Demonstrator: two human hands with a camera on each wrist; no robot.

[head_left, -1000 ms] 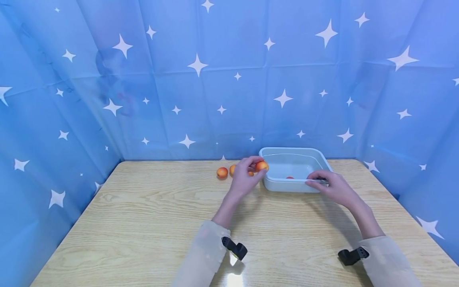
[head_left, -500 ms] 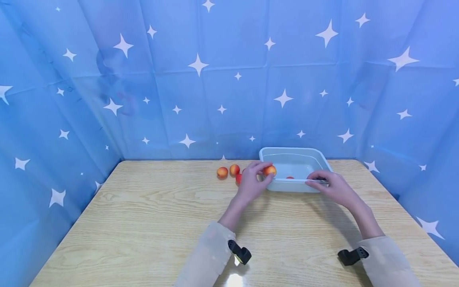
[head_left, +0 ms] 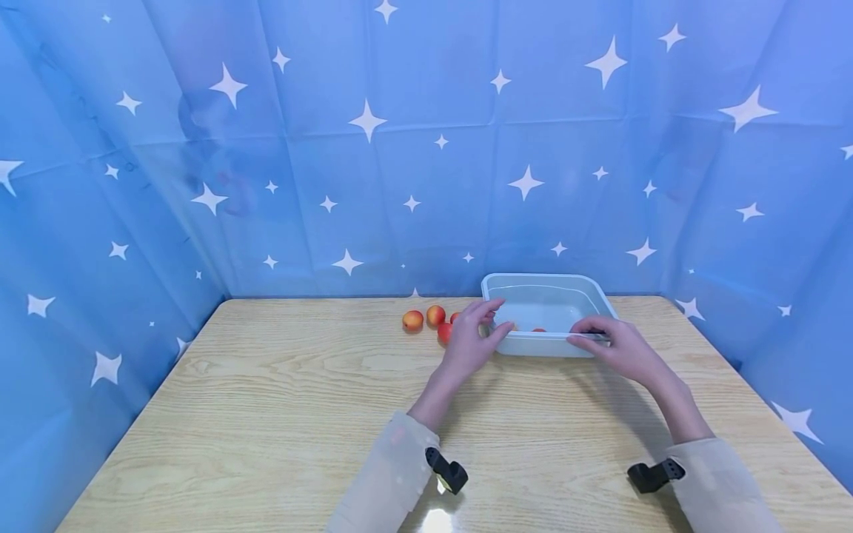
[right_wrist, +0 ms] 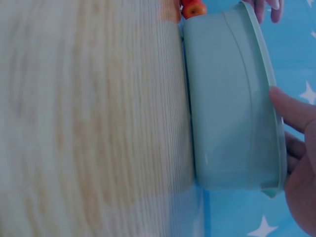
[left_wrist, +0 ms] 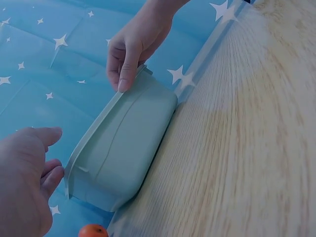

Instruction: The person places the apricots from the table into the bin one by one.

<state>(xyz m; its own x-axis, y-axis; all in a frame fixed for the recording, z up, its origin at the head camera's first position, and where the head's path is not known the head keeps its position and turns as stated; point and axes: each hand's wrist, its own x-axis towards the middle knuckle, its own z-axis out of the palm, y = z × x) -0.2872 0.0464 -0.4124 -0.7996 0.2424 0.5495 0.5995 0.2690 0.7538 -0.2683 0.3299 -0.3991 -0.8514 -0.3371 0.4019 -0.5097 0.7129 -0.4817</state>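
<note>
The pale-blue bin (head_left: 546, 346) stands toward the tabletop's (head_left: 300, 414) far right; the right hand (head_left: 616, 346) pinches its near rim; the left hand (head_left: 469, 339), loosely spread and holding nothing, is at its left end; red-orange fruits (head_left: 413, 320) lie farther left.

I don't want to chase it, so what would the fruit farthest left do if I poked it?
The leftmost fruit would probably roll, because it's round and the table looks flat. It might be slippery too, since its skin looks smooth. It's likely easy to lift, being much smaller than the pale box.
</note>
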